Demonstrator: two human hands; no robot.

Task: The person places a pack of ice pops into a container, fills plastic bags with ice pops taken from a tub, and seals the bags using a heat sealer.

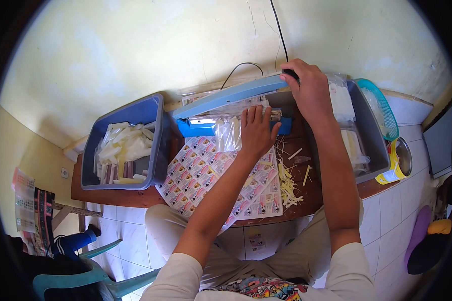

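Observation:
My right hand (309, 93) grips the black-tipped end of the raised light-blue lever arm (231, 95) of an impulse sealer. Under the arm lies the sealer's blue base (191, 129). My left hand (256, 131) is flat, fingers stretched out, over the base and against the edge of a clear plastic bag (228, 134). Pale pieces show inside the bag, which hangs over the base's front edge. Below it, printed label sheets (201, 168) are spread on the wooden table; part of them is hidden by my left forearm.
At left stands a grey-blue bin (158, 145) with pale plastic packets. Another bin (374, 125) with bags is at right, beside a turquoise basket (389, 118) and a yellow can (394, 168). Paper strips (287, 188) litter the brown table (306, 150). A green chair (70, 283) is at lower left.

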